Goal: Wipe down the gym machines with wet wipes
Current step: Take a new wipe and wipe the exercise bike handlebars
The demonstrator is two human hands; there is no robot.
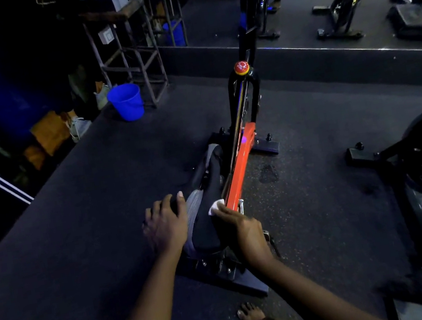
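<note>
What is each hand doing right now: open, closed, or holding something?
Left hand: open, resting on the saddle.
Right hand: holding the white wipe against the orange frame.

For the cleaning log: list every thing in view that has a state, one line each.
left hand: open, resting on the saddle
right hand: pinching the white wipe
white wipe: bunched, pressed at the orange frame
blue bucket: upright, contents not visible
damp patch: dark, beside the orange frame
</note>
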